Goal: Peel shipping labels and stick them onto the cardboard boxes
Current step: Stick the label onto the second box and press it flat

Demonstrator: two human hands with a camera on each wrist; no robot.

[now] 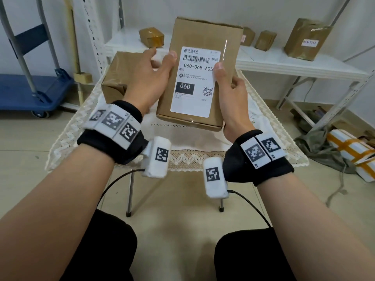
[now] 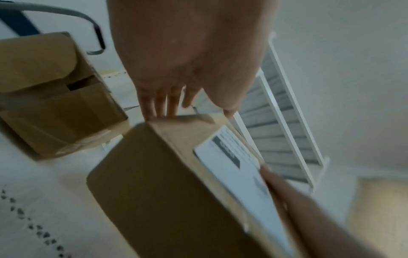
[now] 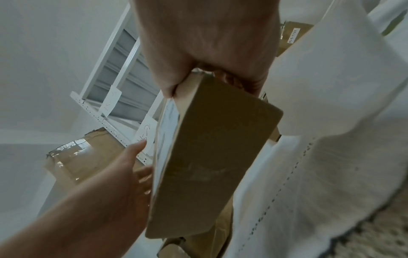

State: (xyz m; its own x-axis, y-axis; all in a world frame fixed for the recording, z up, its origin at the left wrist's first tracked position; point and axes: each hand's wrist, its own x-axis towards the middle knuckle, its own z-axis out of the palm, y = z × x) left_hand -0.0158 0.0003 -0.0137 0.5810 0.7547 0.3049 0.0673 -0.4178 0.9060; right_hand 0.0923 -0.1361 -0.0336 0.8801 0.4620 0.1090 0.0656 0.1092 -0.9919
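I hold a brown cardboard box upright above the table. A white shipping label with a barcode and "060" lies flat on its front face. My right hand grips the box's right side, with the thumb on the label's right edge and the fingers behind. My left hand is at the box's left edge, fingers straight, thumb by the label's upper left corner. In the left wrist view the left hand touches the box at its far edge. In the right wrist view the right hand clamps the box.
A second cardboard box lies on the small table under a white lace cloth. Behind stands a white shelf with several small boxes. A blue trolley stands at the left, and wrapped parcels lie on the floor at the right.
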